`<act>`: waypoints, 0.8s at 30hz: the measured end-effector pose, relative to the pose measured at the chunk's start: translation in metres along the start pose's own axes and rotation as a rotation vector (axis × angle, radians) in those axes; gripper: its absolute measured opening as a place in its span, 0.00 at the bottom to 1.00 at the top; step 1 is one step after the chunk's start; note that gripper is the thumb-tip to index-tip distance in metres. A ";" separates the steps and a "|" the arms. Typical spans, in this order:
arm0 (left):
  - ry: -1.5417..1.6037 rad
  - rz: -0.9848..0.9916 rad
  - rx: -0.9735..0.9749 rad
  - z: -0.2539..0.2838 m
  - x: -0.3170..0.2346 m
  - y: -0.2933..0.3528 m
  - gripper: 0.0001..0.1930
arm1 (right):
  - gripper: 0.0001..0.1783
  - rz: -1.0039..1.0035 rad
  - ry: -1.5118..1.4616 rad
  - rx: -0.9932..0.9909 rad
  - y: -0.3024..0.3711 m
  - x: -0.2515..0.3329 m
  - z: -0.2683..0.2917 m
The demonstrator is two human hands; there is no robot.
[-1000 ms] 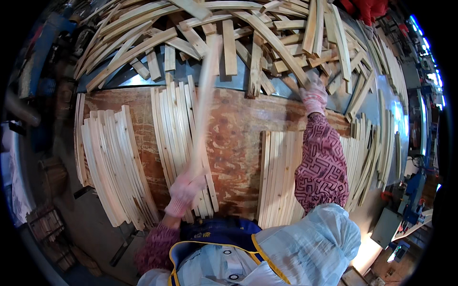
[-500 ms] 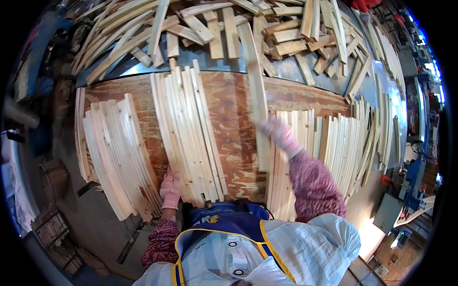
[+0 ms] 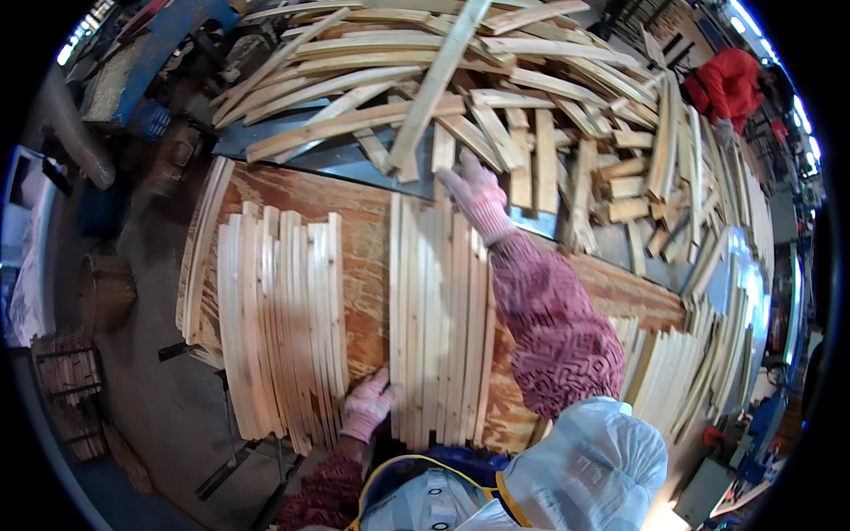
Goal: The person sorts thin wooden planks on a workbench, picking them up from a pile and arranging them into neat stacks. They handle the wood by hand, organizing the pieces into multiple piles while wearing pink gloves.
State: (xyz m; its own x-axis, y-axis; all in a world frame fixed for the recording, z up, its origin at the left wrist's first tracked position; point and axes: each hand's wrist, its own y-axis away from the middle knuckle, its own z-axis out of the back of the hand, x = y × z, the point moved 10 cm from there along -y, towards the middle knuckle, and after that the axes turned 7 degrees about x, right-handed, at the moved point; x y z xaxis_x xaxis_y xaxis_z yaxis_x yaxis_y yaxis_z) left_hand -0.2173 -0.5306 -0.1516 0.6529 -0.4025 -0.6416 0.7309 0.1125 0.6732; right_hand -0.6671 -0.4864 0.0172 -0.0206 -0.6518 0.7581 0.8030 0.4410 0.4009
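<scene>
Both my hands wear pale pink knitted gloves. My left hand (image 3: 367,409) lies near the bench's front edge, in the gap between two rows of slats, fingers stretched out. Its fingertips meet the near left side of the middle row of slats (image 3: 429,327); the left row of slats (image 3: 283,327) is beside its wrist. Reaching over the far end of the middle row, my right hand (image 3: 481,193) has thumb and forefinger apart and holds nothing I can see. Its fingers are next to the near end of a short wooden piece (image 3: 444,152) by the loose pile.
A jumbled pile of wooden strips (image 3: 372,66) covers the metal table (image 3: 252,142) beyond the plywood bench top (image 3: 301,186). More slats (image 3: 660,367) stand in a row at the right. A person in red (image 3: 726,84) bends at the far right. A brown bin (image 3: 108,288) is at left.
My right hand has let go of a long board and moved away to the loose pile. My left hand's fingers now show beside the middle row. The view has turned.
</scene>
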 end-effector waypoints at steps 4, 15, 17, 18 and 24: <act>-0.131 0.090 -0.229 0.061 -0.094 0.011 0.33 | 0.32 -0.031 -0.026 -0.240 -0.111 0.013 -0.010; 0.577 -0.416 -0.205 0.228 -0.199 -0.124 0.37 | 0.25 0.525 0.092 0.486 0.009 0.061 -0.125; 1.276 -0.349 0.065 0.207 -0.206 -0.130 0.31 | 0.29 0.583 0.405 0.180 -0.051 0.064 -0.078; 1.314 -0.394 0.077 0.205 -0.201 -0.125 0.30 | 0.32 0.586 0.580 0.036 -0.077 0.083 -0.058; 1.279 -0.317 0.014 0.175 -0.175 -0.086 0.26 | 0.35 0.379 1.192 -0.252 -0.173 0.067 -0.013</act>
State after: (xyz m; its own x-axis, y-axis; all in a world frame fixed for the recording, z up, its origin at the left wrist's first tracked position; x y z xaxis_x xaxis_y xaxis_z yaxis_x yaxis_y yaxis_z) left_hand -0.4291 -0.6285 -0.0330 0.1861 0.7290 -0.6588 0.8890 0.1605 0.4288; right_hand -0.7999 -0.6144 -0.0077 0.6741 -0.7168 -0.1781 0.7341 0.6769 0.0541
